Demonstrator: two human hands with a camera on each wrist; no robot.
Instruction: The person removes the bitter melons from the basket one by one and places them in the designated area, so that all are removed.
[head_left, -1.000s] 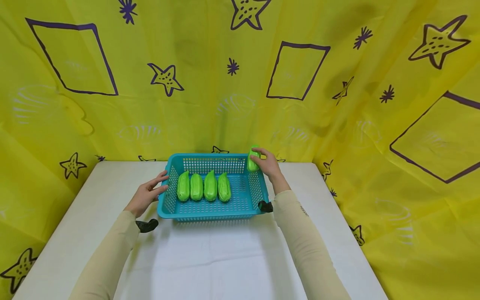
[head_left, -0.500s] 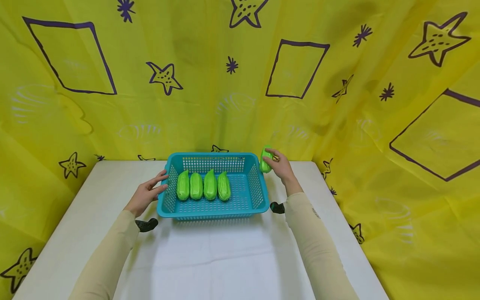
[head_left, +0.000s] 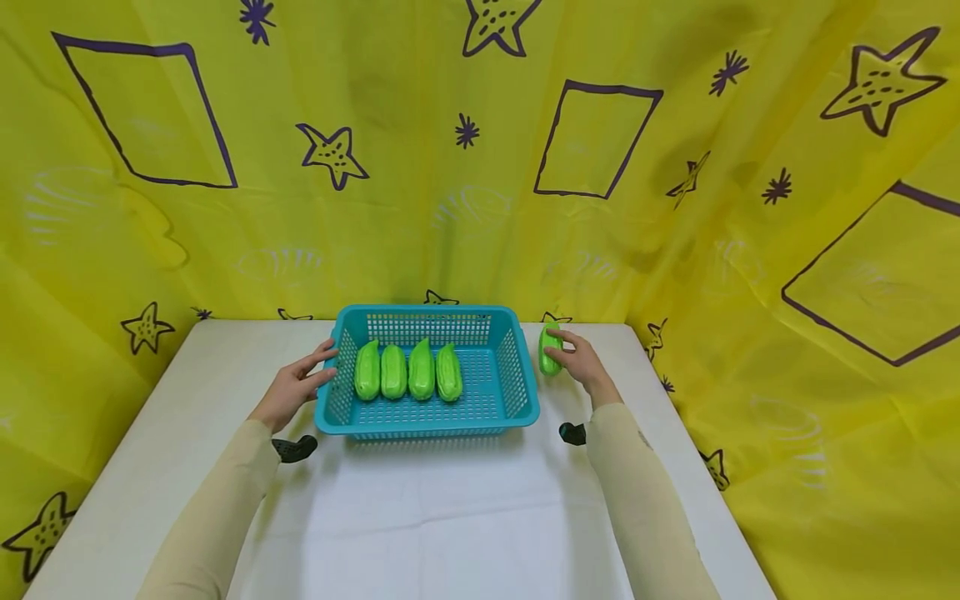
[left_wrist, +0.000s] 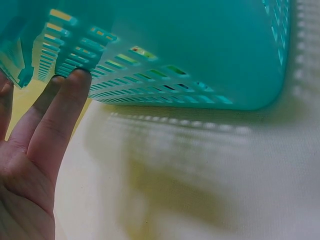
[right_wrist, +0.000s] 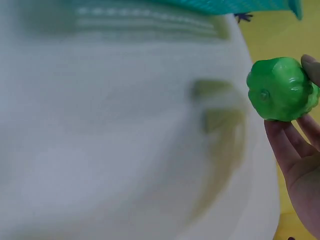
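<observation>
In the head view, my right hand [head_left: 581, 364] pinches a bright green, ridged bitter melon [head_left: 550, 350] between thumb and fingers, right of the blue plastic basket [head_left: 491, 429]. The right wrist view shows the blunt lobed end of this bitter melon [right_wrist: 277, 90] against the fingers [right_wrist: 285, 145]; it appears to be above the table. Several similar green bitter melons [head_left: 420, 371] lie side by side in the left and middle of the basket. My left hand [head_left: 291, 390] is at the basket's left side, its extended fingers [left_wrist: 57, 125] touching the outer wall.
A white table [head_left: 450, 517] carries the basket. Yellow curtains [head_left: 405, 225] with dark star and frame drawings hang behind and at both sides. Dark wrist-camera pieces [head_left: 295, 450] jut from both sleeves.
My right hand has carried the bitter melon from above the basket's back right corner, out over the rim to the right, then lower and nearer. The left hand and basket stay put.
</observation>
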